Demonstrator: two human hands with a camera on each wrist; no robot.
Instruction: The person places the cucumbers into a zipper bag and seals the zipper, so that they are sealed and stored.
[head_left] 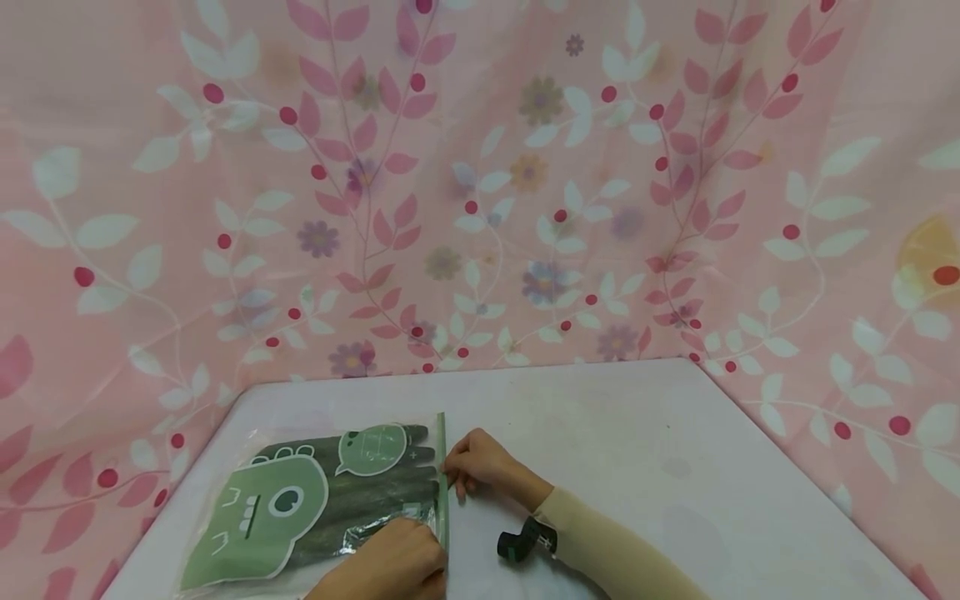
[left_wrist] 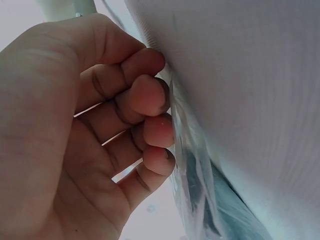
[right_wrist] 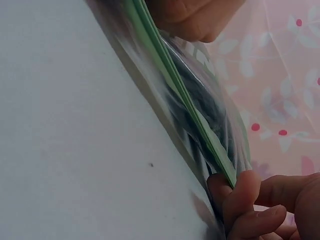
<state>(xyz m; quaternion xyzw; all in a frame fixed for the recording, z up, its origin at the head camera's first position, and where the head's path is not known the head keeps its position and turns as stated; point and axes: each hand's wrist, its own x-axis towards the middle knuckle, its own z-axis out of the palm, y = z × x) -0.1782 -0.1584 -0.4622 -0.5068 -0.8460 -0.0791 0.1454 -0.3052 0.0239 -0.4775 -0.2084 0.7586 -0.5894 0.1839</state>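
A clear plastic zip bag (head_left: 258, 521), printed with a green cartoon monster and a speech bubble, lies flat on the left of the table. Dark green folded cloth-like contents show through it. Its green closure strip (head_left: 442, 508) runs along the right edge. My left hand (head_left: 386, 562) pinches the near end of that edge, and its curled fingertips (left_wrist: 150, 95) touch the clear plastic in the left wrist view. Towards the strip's far part, my right hand (head_left: 483, 467) pinches the edge between thumb and fingers (right_wrist: 245, 192). The exact left thumb contact is partly hidden.
The white table (head_left: 637, 467) extends to the right of the bag. A black wrist-worn device (head_left: 525, 540) sits at my right sleeve, just above the tabletop. Behind the table hangs a pink floral curtain (head_left: 487, 208).
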